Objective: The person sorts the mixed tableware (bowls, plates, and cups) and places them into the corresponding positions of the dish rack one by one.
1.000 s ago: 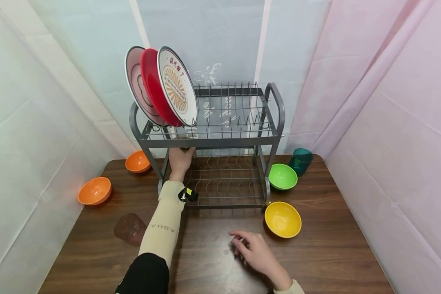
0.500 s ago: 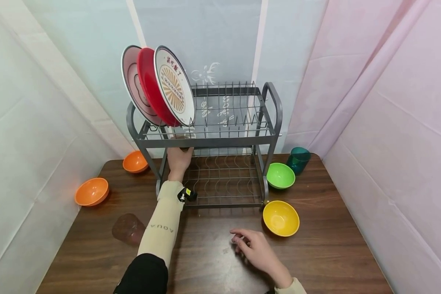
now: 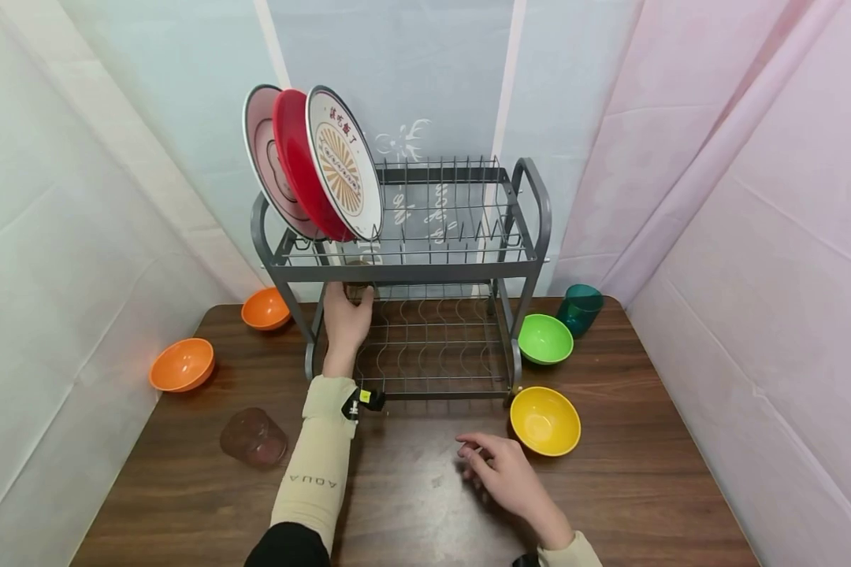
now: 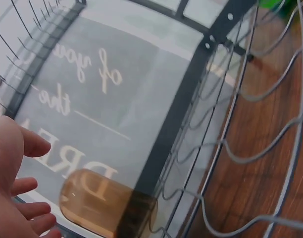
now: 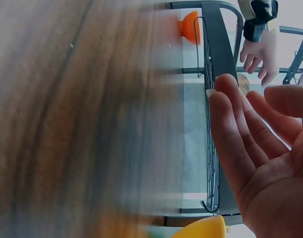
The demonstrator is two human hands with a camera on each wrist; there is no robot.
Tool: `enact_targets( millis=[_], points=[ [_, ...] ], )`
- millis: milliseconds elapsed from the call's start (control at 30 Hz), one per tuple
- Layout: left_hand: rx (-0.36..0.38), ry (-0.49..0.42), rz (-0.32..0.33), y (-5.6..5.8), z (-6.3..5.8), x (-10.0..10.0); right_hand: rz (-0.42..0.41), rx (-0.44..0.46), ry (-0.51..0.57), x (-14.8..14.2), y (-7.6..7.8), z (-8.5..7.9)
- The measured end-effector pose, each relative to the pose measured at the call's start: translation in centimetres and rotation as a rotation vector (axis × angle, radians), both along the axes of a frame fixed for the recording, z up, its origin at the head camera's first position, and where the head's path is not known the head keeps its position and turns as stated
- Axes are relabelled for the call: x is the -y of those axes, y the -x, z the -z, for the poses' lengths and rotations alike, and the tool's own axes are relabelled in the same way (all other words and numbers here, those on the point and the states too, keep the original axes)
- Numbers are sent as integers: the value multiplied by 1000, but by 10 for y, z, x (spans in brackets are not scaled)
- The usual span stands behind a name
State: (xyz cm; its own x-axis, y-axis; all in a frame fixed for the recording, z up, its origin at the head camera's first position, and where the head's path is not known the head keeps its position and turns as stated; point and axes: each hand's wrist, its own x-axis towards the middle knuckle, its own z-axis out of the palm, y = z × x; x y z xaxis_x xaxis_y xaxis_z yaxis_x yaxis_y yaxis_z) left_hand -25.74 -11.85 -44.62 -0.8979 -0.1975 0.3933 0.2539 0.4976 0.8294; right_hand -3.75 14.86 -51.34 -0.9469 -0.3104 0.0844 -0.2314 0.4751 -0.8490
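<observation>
My left hand (image 3: 346, 319) is inside the lower tier of a grey two-tier dish rack (image 3: 404, 274), at its left end. Beside its spread fingers, an amber see-through cup (image 4: 99, 203) lies in the wire tier in the left wrist view, with a gap between cup and fingers. My right hand (image 3: 507, 476) hovers low over the tabletop with loosely bent fingers and holds nothing; the yellow bowl (image 3: 545, 421) is nearest to it. On the upper tier a pink plate (image 3: 262, 146), a red plate (image 3: 299, 157) and a white patterned plate (image 3: 340, 169) lean at the left.
Two orange bowls (image 3: 182, 365) sit left of the rack. A brownish-pink see-through cup (image 3: 253, 437) lies nearer on the wooden table (image 3: 411, 504). To the right stand a green bowl (image 3: 545, 339) and a teal cup (image 3: 580, 309). Fabric walls enclose the table.
My left hand has drawn back slightly toward me and its fingers have come away from the amber cup, which stays in the rack. My right hand has shifted a little to the right.
</observation>
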Motion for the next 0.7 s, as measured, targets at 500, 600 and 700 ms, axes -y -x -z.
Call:
enact_targets(
  millis=[500, 600, 700],
  points=[
    [100, -222, 116, -61, -2, -6, 165, -90, -87, -23, 6, -19],
    [103, -296, 151, -73, 1, -7, 197, -92, -89, -29, 8, -24],
    [106, -376, 194, -83, 5, -8, 219, -104, -91, -35, 9, -29]
  ],
)
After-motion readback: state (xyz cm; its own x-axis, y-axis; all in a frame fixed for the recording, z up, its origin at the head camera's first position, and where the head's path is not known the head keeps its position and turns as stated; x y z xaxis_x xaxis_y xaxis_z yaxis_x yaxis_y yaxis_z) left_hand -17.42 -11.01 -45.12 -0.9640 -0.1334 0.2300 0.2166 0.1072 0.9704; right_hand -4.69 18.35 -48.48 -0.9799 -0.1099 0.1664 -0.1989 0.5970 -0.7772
